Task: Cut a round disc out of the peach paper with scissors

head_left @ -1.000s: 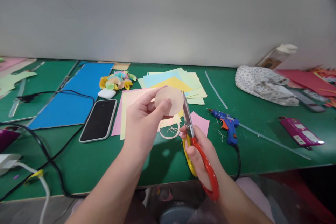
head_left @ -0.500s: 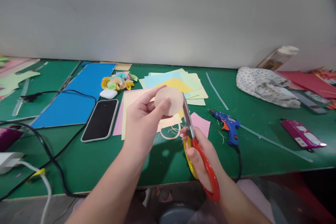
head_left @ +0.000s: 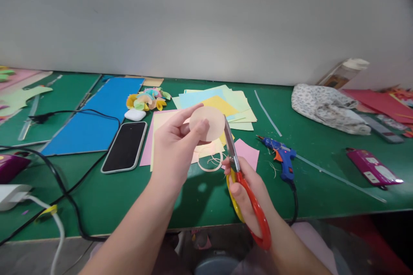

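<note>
Between the thumb and fingers of my left hand (head_left: pixel 176 146) is a round, pale peach paper disc (head_left: pixel 213 122), held up above the table. My right hand (head_left: pixel 248 187) grips a pair of scissors (head_left: pixel 232 150) with one red and one yellow handle. Their blades point up and away from me, the tips at the disc's right edge; whether they touch the paper I cannot tell. Beneath the disc, a thin ring of cut paper (head_left: pixel 209 170) and some fine strips lie on the table. Sheets of coloured paper (head_left: pixel 238 119) are spread out behind my hands.
A blue glue gun (head_left: pixel 284 157) with a clear glue stick lies at the right, near a purple power bank (head_left: pixel 371 166). To the left are a phone (head_left: pixel 125 146), a white earbud case (head_left: pixel 134 114), a blue board (head_left: pixel 87 126), paper petals (head_left: pixel 148 99) and black cables (head_left: pixel 60 180).
The hands, disc and scissors keep almost the same pose. The surroundings shift slightly to the right in view as the camera turns a little.
</note>
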`<act>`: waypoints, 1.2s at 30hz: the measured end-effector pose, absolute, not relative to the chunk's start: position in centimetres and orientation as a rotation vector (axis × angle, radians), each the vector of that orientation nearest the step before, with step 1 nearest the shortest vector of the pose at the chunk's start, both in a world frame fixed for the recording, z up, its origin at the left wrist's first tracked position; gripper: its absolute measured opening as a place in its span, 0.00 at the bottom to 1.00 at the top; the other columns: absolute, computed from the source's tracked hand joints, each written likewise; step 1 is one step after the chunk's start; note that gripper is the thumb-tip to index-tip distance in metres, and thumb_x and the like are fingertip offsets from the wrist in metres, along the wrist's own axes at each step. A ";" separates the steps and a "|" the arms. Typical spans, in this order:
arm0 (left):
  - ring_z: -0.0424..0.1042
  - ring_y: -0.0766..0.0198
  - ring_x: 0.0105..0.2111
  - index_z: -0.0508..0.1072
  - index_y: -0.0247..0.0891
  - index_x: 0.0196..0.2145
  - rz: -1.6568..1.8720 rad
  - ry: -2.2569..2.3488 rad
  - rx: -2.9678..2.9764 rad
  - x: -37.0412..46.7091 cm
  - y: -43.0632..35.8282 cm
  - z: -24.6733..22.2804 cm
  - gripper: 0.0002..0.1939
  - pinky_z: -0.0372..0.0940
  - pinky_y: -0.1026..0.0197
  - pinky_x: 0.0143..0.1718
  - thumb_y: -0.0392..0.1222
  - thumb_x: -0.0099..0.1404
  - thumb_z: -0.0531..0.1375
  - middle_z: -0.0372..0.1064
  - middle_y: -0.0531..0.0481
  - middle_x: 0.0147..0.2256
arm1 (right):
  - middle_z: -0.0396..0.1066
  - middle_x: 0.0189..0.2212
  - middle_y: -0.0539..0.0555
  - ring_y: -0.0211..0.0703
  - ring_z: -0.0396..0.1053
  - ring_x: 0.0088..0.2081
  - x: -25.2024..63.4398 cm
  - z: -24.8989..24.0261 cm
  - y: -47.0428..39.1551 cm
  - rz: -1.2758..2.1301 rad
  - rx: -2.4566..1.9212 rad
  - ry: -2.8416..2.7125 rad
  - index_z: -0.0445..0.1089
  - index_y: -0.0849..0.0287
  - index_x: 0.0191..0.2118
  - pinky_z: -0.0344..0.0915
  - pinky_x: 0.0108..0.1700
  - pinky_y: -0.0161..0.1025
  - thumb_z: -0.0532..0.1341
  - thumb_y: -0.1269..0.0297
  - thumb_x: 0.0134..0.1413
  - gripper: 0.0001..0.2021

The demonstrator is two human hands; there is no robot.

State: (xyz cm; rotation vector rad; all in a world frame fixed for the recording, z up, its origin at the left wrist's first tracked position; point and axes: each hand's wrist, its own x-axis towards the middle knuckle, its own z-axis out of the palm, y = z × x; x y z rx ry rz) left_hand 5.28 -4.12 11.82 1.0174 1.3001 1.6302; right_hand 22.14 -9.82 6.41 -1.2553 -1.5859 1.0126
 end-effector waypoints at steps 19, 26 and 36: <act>0.80 0.60 0.34 0.86 0.40 0.49 1.659 1.313 1.033 5.1 -4.0 12.1 0.24 0.79 0.62 0.32 0.50 0.56 0.77 0.81 0.51 0.30 | 0.71 0.41 0.52 0.40 0.66 0.28 22.9 5.1 -9.5 1.209 -1.124 -1.510 0.76 0.50 0.55 0.70 0.37 0.39 0.60 0.23 0.59 0.36; 0.72 0.69 0.25 0.88 0.42 0.49 1.540 1.245 1.153 5.0 -4.1 12.0 0.21 0.78 0.66 0.29 0.42 0.57 0.77 0.75 0.57 0.23 | 0.71 0.50 0.54 0.52 0.73 0.47 23.2 4.6 -9.0 1.209 -0.966 -1.442 0.72 0.41 0.65 0.71 0.52 0.46 0.66 0.22 0.51 0.42; 0.73 0.67 0.25 0.88 0.43 0.49 1.451 1.232 1.194 5.2 -4.3 12.0 0.21 0.79 0.66 0.27 0.43 0.57 0.78 0.78 0.55 0.25 | 0.71 0.44 0.55 0.56 0.73 0.47 23.2 4.4 -8.8 1.169 -0.978 -1.459 0.73 0.47 0.63 0.74 0.51 0.49 0.66 0.20 0.49 0.45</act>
